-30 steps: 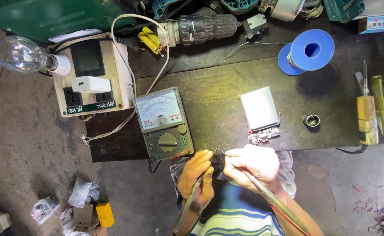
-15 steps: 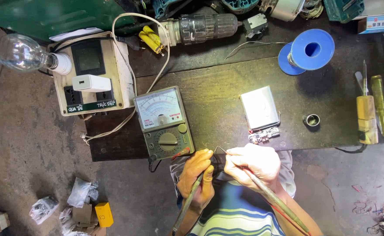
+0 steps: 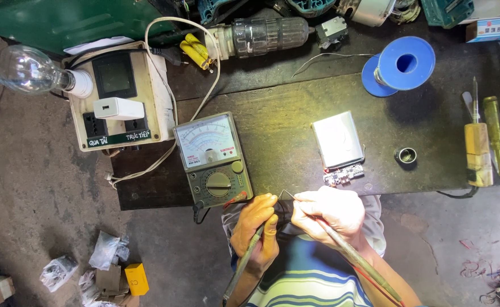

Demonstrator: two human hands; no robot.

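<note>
Now both hands' fingers grip probes: left hand (image 3: 255,230) and right hand (image 3: 329,213), tips apparently meeting at six o'clock of the meter (image 3: 213,159). A slip could cross the tips and give a false reading.
</note>
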